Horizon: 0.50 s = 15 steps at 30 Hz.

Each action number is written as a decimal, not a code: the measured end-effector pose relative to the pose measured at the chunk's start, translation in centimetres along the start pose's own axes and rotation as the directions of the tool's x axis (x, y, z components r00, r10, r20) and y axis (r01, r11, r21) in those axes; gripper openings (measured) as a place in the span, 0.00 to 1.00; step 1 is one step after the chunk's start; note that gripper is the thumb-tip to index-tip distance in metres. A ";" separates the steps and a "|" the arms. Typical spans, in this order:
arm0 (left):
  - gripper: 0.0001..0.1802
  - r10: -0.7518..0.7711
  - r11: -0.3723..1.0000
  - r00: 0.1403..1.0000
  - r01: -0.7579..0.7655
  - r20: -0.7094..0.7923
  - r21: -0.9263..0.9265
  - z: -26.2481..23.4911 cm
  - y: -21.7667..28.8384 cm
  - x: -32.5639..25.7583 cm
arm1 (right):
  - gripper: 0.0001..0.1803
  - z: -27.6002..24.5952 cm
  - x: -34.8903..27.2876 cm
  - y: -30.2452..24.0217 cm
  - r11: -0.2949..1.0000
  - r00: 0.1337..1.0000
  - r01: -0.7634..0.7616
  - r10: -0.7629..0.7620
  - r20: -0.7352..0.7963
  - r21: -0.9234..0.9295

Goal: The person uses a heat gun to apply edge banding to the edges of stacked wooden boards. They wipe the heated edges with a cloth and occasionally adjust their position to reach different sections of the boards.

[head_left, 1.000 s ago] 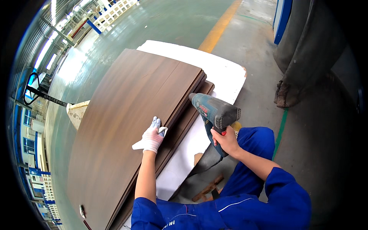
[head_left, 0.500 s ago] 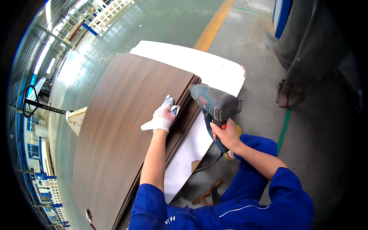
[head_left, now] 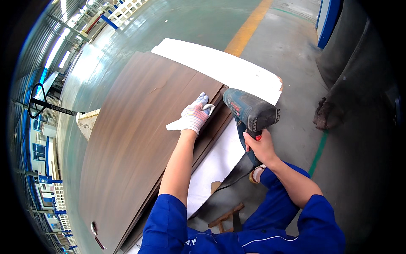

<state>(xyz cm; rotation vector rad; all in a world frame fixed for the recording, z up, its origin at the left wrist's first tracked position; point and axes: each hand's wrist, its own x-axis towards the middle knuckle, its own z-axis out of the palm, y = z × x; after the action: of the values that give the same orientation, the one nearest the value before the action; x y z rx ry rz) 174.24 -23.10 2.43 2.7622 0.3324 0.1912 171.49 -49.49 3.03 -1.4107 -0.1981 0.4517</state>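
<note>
My left hand (head_left: 194,115), in a white glove with pinkish stripes, rests on a stack of brown wood-grain panels (head_left: 144,118) near its right edge. Its fingers stretch out toward the far corner, and the glove's cuff flares loose. In my bare right hand (head_left: 261,147) is a blue-and-black pistol-grip power tool (head_left: 251,108), held by its handle. A red trigger shows beside my fingers. The tool's nose comes up against or close to the panel edge near the far right corner; contact and the exact kind of tool cannot be made out.
White sheets (head_left: 220,63) lie beneath the stack. Small metal hardware (head_left: 94,228) sits on the near left of the top panel. A black-handled pallet truck (head_left: 55,108) stands left. Dark draped cloth (head_left: 351,63) hangs at right; a wooden piece (head_left: 226,215) is by my legs.
The whole view has shifted, so the panels and tool appear farther right. My left hand has slid slightly toward the far corner. My right hand keeps its grip on the tool.
</note>
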 end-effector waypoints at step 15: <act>0.25 0.011 0.994 1.000 -0.010 -0.007 0.107 0.2 3.2 4.1 | 0.06 -1.2 0.5 -1.3 0.996 0.993 -0.012 0.022 -0.112 0.090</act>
<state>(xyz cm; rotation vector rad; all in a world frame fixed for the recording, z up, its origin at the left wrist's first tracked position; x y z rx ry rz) 178.83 -25.01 3.78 2.8705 0.3402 0.1919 172.67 -50.52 3.99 -1.3473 -0.0732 0.3891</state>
